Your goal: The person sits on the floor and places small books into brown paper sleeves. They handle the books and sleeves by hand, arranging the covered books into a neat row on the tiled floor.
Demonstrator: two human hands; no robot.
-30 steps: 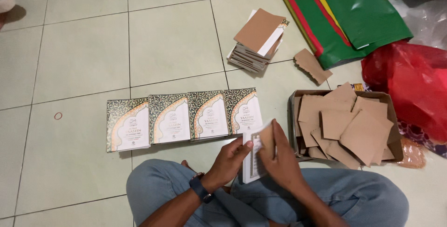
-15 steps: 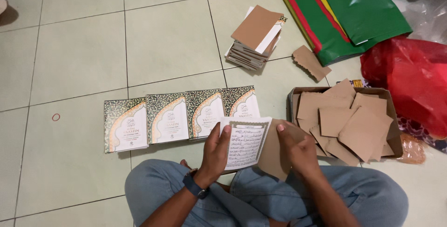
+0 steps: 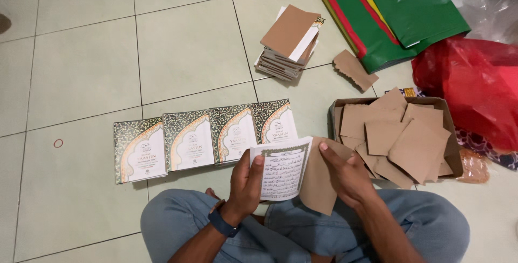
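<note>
Head view: four booklets [image 3: 205,140] in a row on the floor, then the left hand [image 3: 245,187] pinching an open booklet [image 3: 280,170] upright over the lap. Right hand [image 3: 345,174] grips a brown cover [image 3: 318,184] touching its right edge, probably tucked behind. Box [image 3: 450,149] sits farther right.

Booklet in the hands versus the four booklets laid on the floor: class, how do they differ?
The held booklet is lifted, showing a white text page; the floor booklets lie flat in an overlapping row, showing patterned green-and-white covers. The held one has a brown sheet against it; the row has none. All look similar in size.
</note>
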